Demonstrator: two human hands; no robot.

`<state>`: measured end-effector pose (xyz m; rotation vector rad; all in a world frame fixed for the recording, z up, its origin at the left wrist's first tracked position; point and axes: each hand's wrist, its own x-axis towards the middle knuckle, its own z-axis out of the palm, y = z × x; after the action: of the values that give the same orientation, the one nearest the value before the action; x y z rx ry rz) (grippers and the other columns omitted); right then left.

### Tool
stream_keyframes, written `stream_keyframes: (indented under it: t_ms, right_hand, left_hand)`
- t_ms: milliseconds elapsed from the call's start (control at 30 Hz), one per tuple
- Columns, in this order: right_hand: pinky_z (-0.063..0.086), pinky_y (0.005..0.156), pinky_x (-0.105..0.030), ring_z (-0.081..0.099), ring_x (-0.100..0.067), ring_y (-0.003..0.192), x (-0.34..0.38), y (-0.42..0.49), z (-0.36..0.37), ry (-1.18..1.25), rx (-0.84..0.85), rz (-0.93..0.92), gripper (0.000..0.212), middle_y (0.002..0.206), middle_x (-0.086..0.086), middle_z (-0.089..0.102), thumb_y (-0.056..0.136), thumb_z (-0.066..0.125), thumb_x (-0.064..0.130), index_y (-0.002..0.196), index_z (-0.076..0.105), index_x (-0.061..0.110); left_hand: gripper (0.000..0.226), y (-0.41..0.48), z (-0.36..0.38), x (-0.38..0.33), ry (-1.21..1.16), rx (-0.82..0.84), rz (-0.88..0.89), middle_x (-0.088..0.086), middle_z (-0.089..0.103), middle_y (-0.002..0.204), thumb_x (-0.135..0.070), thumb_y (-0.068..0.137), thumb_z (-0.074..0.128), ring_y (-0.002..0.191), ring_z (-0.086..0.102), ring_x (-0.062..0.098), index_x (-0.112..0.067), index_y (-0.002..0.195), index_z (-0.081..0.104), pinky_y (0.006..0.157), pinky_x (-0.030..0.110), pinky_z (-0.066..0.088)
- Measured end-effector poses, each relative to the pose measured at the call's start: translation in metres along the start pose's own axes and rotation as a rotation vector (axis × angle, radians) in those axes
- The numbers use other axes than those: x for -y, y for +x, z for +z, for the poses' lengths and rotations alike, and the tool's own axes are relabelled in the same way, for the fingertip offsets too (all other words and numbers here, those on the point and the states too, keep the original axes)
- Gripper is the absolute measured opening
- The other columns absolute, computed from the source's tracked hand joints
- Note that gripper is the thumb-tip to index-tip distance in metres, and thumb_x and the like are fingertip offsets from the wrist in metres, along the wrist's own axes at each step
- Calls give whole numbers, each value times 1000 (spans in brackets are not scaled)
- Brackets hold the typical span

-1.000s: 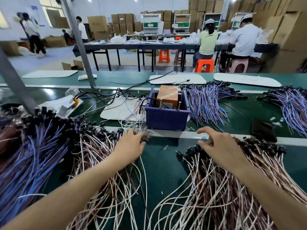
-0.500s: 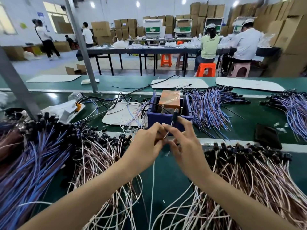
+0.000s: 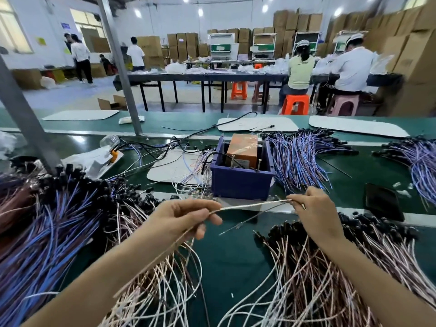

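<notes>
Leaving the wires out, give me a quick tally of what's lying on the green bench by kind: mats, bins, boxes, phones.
White mats: 4
Blue bin: 1
Orange box, standing inside the bin: 1
Black phone: 1
Total: 7

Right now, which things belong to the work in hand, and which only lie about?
In hand: left hand, right hand, pinkish wire held between them, pinkish wire pile.
Lying about: black phone, blue wire bundle, white mat, plastic bottle.
</notes>
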<state>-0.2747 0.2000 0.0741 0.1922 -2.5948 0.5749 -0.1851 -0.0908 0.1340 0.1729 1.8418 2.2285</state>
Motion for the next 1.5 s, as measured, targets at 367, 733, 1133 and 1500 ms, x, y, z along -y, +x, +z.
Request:
stream_keyframes:
  t_ms: [367, 733, 1133, 1500]
  right_hand:
    - [38, 74, -19, 55, -14, 71, -3, 3, 0, 156, 22, -64, 18, 86, -8, 69, 86, 68, 4, 102, 74, 4]
    - [36, 41, -16, 53, -5, 40, 12, -6, 0, 475, 24, 36, 36, 58, -2, 67, 93, 54, 34, 74, 75, 13]
    - [21, 37, -17, 26, -7, 37, 26, 30, -20, 1572, -317, 790, 33, 52, 5, 33, 101, 38, 45, 89, 51, 17]
    - [28, 46, -27, 34, -11, 46, 58, 54, 45, 951, -28, 659, 28, 56, 3, 42, 102, 39, 17, 87, 63, 14]
  left_hand:
    - [22, 19, -52, -21, -485, -313, 227, -1, 72, 79, -22, 82, 58, 65, 66, 5, -14, 80, 79, 62, 17, 56]
    - [19, 39, -74, -4, -520, -594, 218, 0, 72, 72, -14, 98, 47, 55, 61, 1, -6, 91, 63, 57, 13, 53]
    - [25, 52, -100, 18, -422, -799, 124, -1, 59, 74, -18, 101, 45, 47, 51, 1, -13, 91, 67, 47, 12, 48]
    - [13, 107, -14, 2, 261, -358, 194, 5, 70, 73, -6, 95, 55, 56, 61, 9, -11, 99, 66, 59, 19, 52]
